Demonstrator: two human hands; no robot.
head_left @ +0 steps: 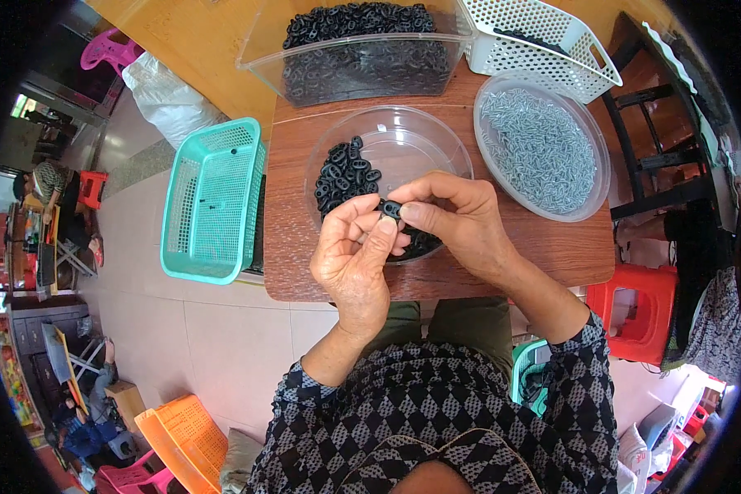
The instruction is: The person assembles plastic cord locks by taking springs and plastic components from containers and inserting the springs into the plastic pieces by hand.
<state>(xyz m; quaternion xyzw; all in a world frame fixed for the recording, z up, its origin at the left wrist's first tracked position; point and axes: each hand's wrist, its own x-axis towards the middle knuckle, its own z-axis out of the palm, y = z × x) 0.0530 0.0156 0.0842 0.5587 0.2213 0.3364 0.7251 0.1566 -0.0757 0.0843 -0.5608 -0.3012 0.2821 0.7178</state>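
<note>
Between my two hands, over the table, is a small black oval part with two holes (390,209). My left hand (352,267) pinches its left side between thumb and fingers. The thumb and forefinger of my right hand (467,224) close on its right side. Whether a pin sits in the part is too small to tell. Both hands are above the near side of a round clear tray (449,132). A heap of like black parts (343,174) lies in the tray's left half, and more show under my hands.
Small silvery metal pieces (539,148) fill a clear round tub (603,177) at the right. Behind stand a clear bin (255,59) of black parts and a white perforated basket (502,53). Left of the brown table (292,276) is a green basket (210,210); right, a red stool (634,317).
</note>
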